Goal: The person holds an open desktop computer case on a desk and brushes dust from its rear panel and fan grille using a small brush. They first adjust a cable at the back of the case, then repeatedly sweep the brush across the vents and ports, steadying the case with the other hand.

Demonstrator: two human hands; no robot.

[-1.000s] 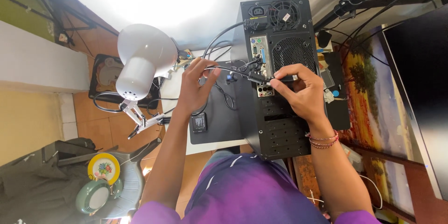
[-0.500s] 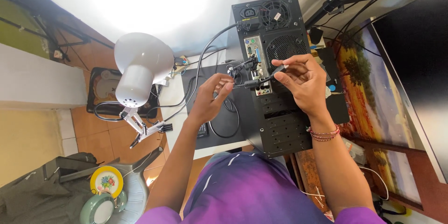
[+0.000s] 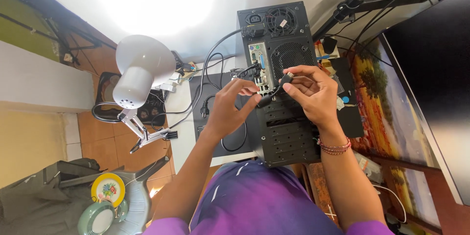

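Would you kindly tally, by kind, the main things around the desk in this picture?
Computer towers: 1
Desk lamps: 1
Monitors: 1
Cable plugs in the hands: 2, right hand on one, left hand by the other
Plates: 2
Total: 7

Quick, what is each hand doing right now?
Left hand: fingers pinched on the black cable.
Right hand: fingertips pinched on the cable plug, above the black computer case.

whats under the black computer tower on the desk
The black computer tower lies on the white desk, with a dark mat showing at its left edge. Both hands hold a black cable plug above its rear panel. Directly beneath is hidden.
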